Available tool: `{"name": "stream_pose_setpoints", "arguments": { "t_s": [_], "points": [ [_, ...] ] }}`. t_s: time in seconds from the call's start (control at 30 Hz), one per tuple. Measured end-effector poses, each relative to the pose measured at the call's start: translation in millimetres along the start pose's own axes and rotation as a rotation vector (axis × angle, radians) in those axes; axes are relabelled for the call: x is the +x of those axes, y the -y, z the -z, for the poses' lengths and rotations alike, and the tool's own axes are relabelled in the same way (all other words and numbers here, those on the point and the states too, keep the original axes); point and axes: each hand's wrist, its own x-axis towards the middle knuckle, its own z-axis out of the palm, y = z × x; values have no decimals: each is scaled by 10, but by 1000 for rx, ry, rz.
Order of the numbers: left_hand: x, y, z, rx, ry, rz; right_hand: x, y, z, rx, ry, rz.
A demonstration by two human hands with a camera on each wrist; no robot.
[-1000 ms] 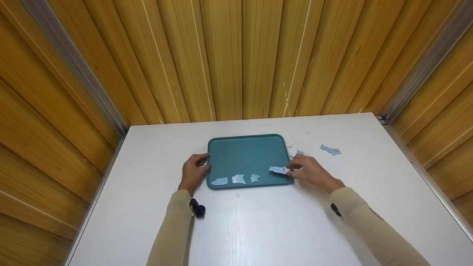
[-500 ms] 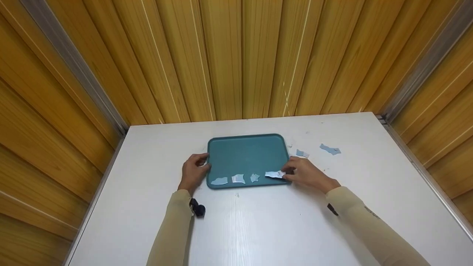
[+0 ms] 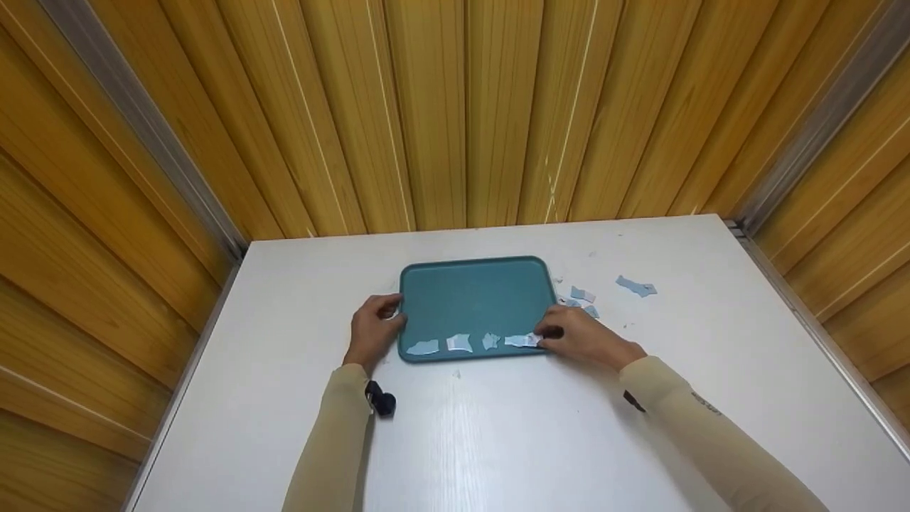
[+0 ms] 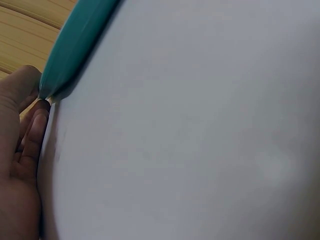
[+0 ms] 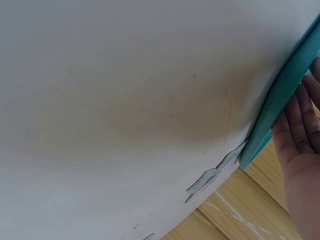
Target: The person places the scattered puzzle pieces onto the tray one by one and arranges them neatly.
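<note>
Right hand [image 3: 586, 336] pinched the right end of a ragged, pale-blue strip of paper or thin card [image 3: 521, 341], low at the near right corner of a rectangular teal tray [image 3: 473, 299]; a clinging fingertip could have dragged it askew on release, perhaps into the small jagged pale-blue scrap [image 3: 490, 341] just beside it. Left hand [image 3: 372, 327] rested, thumb and fingertips apart, against the left rim, where an uneven push might have shifted both pieces
</note>
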Motion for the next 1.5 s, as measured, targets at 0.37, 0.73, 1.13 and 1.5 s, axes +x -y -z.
{"name": "stream_pose_setpoints", "arguments": {
  "t_s": [0.37,0.73,1.13,1.5],
  "points": [
    [-6,-4,7,9,-5,-40,4,9,-4,-35,14,55],
    [10,15,3,-1,3,-26,21,31,16,-25,54,6],
    [-3,2,14,-18,2,-25,34,24,5,-17,46,37],
    [-10,0,11,-28,-4,-35,34,12,19,18,28,-3]
  ]
}}
